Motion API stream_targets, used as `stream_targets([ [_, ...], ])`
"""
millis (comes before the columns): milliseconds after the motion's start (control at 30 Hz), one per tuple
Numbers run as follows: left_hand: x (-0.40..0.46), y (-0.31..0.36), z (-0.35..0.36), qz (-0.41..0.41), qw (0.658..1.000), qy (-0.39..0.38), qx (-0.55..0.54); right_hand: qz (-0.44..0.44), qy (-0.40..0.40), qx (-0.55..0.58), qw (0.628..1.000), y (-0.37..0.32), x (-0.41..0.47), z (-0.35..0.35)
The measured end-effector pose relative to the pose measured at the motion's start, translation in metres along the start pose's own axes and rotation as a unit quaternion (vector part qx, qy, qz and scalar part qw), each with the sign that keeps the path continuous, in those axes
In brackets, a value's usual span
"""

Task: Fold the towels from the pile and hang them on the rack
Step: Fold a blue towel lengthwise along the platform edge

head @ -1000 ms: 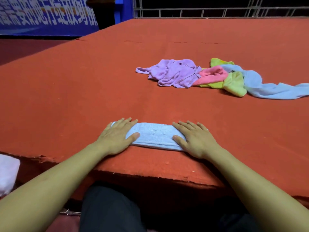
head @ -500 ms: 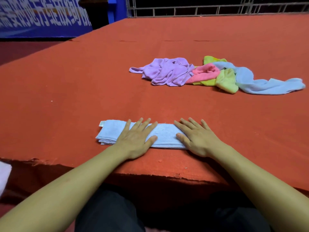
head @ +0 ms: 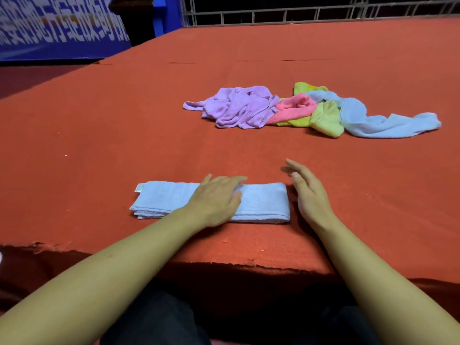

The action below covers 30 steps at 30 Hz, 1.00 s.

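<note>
A light blue towel (head: pixel 263 204), folded into a long narrow strip, lies near the front edge of the red surface (head: pixel 124 135). My left hand (head: pixel 216 199) rests flat on the middle of it, fingers straight. My right hand (head: pixel 307 192) hovers just off the strip's right end, fingers straight and lifted, holding nothing. Farther back lies the pile: a crumpled purple towel (head: pixel 236 108), a pink one (head: pixel 293 108), a yellow-green one (head: pixel 326 118) and a light blue one (head: pixel 380 123). No rack is in view.
The red surface's front edge (head: pixel 224 260) runs just above my dark-clad knees. A blue banner (head: pixel 49 26) with white writing stands at the back left, a metal railing (head: pixel 323 12) along the back.
My left hand has slid rightward along the folded towel to its middle. My right hand has come off the towel's right end and lifted beside it.
</note>
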<state>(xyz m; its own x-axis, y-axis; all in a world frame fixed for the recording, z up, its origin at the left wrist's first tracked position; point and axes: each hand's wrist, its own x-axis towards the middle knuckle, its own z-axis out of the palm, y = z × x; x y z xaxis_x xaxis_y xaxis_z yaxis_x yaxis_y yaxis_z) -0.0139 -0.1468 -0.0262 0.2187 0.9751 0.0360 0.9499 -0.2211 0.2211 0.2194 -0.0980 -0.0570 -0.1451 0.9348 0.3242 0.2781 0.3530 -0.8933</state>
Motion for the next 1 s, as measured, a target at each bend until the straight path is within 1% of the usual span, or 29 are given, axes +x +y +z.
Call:
stream_targets([
  [67, 0.015, 0.019, 0.004, 0.021, 1.000, 0.003, -0.004, 0.013, 0.048, -0.003, 0.999, 0.003, 0.002, -0.004],
  [233, 0.047, 0.047, 0.006, 0.047, 0.999, 0.008, -0.006, -0.023, 0.109, -0.115, 0.987, 0.011, 0.003, -0.010],
  [333, 0.057, 0.058, 0.005, 0.043, 0.998, -0.005, -0.035, -0.017, 0.114, -0.138, 0.984, 0.018, 0.005, -0.012],
  [500, 0.072, 0.057, 0.008, -0.004, 0.996, -0.032, -0.082, -0.022, 0.090, -0.135, 0.986, 0.017, 0.005, -0.002],
  [600, 0.083, 0.068, 0.009, 0.003, 0.995, -0.033, -0.089, -0.017, 0.103, -0.126, 0.987, 0.023, 0.007, -0.013],
  [667, 0.083, 0.067, 0.007, 0.009, 0.992, -0.026, -0.124, -0.019, 0.089, -0.103, 0.991, 0.022, 0.006, -0.012],
  [767, 0.075, 0.063, 0.000, 0.019, 0.982, 0.002, -0.186, -0.004, 0.043, -0.005, 0.999, 0.013, 0.007, -0.012],
  [867, 0.060, 0.059, -0.015, 0.041, 0.968, 0.049, -0.244, 0.006, -0.054, 0.091, 0.994, -0.005, 0.010, -0.010],
  [933, 0.047, 0.052, -0.030, 0.056, 0.954, 0.078, -0.284, -0.009, -0.114, 0.117, 0.987, -0.024, 0.014, -0.005],
  [1000, 0.033, 0.042, -0.047, 0.062, 0.936, 0.101, -0.332, -0.036, -0.153, 0.111, 0.981, -0.047, 0.021, 0.000],
])
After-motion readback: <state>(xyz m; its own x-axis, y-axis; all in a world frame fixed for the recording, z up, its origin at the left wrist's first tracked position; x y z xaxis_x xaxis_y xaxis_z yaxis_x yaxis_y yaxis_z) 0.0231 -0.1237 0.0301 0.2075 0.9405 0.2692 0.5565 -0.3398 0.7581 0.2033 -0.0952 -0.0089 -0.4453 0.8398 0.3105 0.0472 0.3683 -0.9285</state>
